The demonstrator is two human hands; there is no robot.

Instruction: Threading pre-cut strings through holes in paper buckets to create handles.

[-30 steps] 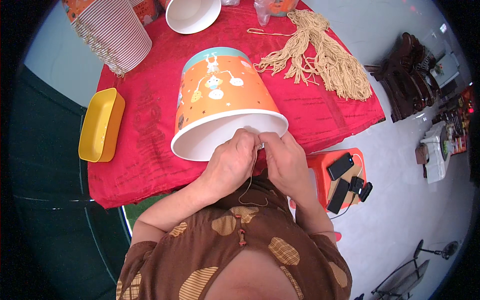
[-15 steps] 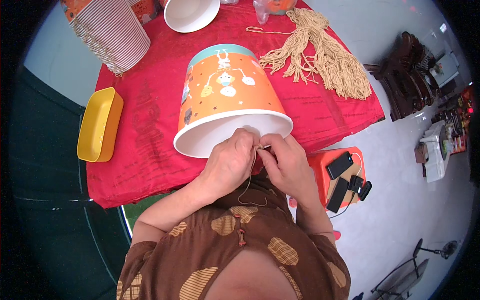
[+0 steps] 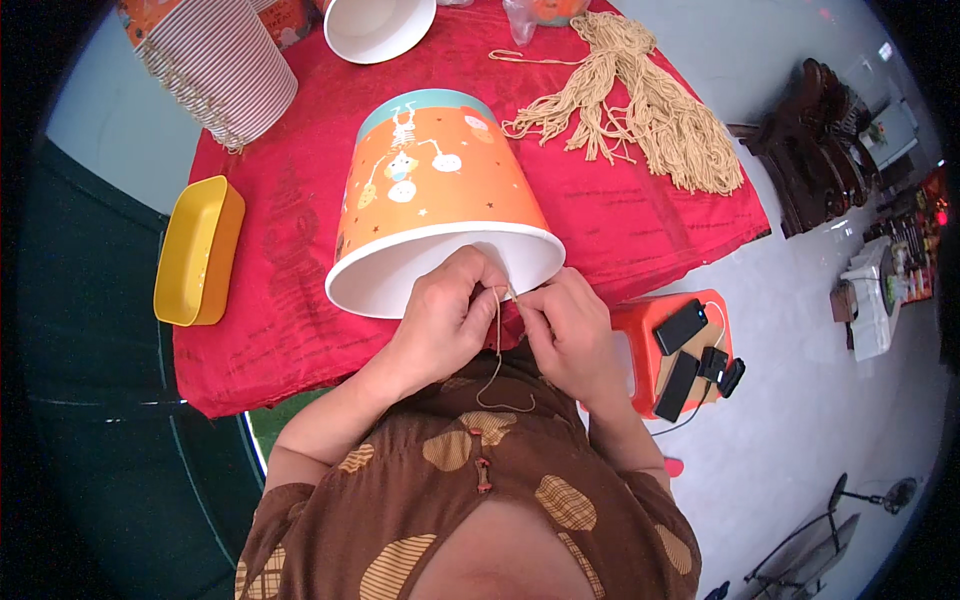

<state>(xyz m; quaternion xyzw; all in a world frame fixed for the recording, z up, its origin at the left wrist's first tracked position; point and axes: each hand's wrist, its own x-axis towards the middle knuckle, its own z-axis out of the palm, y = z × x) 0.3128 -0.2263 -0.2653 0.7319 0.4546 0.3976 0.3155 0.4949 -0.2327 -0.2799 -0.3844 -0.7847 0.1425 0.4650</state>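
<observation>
A large orange paper bucket (image 3: 455, 185) with a teal base band and skeleton pictures lies tilted on its side, its white mouth toward me. My left hand (image 3: 445, 310) is closed at the near rim, with its fingertips partly inside the mouth, pinching a thin tan cord (image 3: 497, 350). Just right of it, my right hand (image 3: 570, 335) pinches the same cord close to the rim. A loose tail of the cord hangs down and curls against my brown patterned clothing. Whether the cord passes through the rim is hidden by my fingers.
A red cloth (image 3: 290, 270) covers the table. A yellow tray (image 3: 205, 255) sits at its left edge, stacked buckets (image 3: 225, 75) at far left, and a bundle of tan cords (image 3: 640, 110) at far right. Black devices lie on an orange stool (image 3: 645, 345) right of the table.
The bucket has shifted slightly left and turned, so its pictures sit further left. My hands have drawn a little apart, with the cord stretched between their fingertips.
</observation>
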